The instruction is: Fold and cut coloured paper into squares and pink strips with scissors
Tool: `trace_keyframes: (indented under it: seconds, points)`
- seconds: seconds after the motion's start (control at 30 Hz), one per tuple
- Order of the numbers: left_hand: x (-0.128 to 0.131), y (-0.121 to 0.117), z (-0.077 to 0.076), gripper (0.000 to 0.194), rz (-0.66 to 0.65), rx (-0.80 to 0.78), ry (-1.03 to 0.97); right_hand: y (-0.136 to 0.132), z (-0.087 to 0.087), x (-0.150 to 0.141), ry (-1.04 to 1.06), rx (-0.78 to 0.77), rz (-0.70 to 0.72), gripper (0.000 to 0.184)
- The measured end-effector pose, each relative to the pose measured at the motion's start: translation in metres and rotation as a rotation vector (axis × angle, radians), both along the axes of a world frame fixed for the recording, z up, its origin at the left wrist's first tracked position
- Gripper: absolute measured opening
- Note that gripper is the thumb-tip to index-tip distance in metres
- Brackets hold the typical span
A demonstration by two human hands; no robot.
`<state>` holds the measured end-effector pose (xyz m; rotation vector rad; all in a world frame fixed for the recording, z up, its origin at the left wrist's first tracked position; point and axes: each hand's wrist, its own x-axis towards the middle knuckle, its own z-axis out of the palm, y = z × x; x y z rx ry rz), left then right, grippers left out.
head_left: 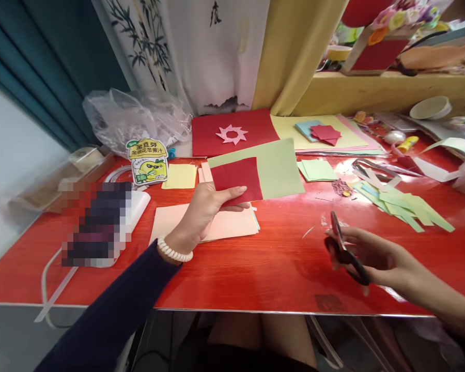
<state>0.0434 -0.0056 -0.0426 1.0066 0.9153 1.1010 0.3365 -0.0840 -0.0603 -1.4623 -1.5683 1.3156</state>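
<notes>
Pinching the red paper square (236, 178), left grip (205, 209); right grip (366, 256) clasps scissors (346, 253).

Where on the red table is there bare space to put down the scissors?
The front middle of the table is bare, between the peach paper stack and the right hand holding the scissors. The front left edge near the left hand is bare too. Crowded: the back with its paper sheets, and the green strips at right.
</notes>
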Motion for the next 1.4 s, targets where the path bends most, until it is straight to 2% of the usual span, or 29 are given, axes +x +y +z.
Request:
trace_keyframes:
  seconds: [0.1, 0.17, 0.23, 0.3, 0.33, 0.43, 0.53, 0.63, 0.8, 1.0, 1.4]
  points:
    - [0.001, 0.001, -0.004, 0.021, 0.029, -0.006, -0.039, 0.018, 0.002, -0.044, 0.380, -0.109, 0.252, 0.039]
    - [0.001, 0.002, -0.005, 0.016, 0.067, 0.004, -0.072, 0.035, 0.006, -0.069, 0.581, -0.032, 0.378, 0.056]
    - [0.000, 0.002, -0.005, 0.015, 0.125, 0.022, -0.088, 0.049, 0.010, -0.087, 0.603, 0.011, 0.562, 0.067]
    - [-0.001, 0.002, -0.002, 0.016, 0.199, 0.040, -0.074, 0.059, 0.011, -0.097, 0.485, -0.014, 0.701, 0.070]
    - [-0.001, 0.001, 0.000, 0.017, 0.235, 0.052, -0.057, 0.063, 0.010, -0.099, 0.402, -0.018, 0.726, 0.071]
    - [-0.002, -0.001, 0.005, 0.018, 0.331, 0.116, 0.008, 0.066, 0.003, -0.095, 0.179, 0.039, 0.642, 0.074]
    - [-0.001, -0.005, 0.008, 0.017, 0.387, 0.177, 0.054, 0.067, 0.000, -0.088, 0.106, 0.107, 0.518, 0.068]
    - [0.002, -0.009, 0.009, 0.016, 0.360, 0.191, 0.076, 0.067, 0.004, -0.087, 0.087, 0.131, 0.452, 0.070]
    - [0.007, -0.013, 0.007, 0.017, 0.321, 0.139, 0.106, 0.065, 0.008, -0.092, 0.072, 0.072, 0.387, 0.074]
    - [0.009, -0.014, 0.004, 0.019, 0.262, 0.145, 0.071, 0.062, 0.005, -0.093, 0.106, 0.068, 0.367, 0.068]
    - [0.012, -0.017, 0.004, 0.018, 0.278, 0.142, 0.081, 0.060, 0.002, -0.094, 0.129, 0.096, 0.328, 0.067]
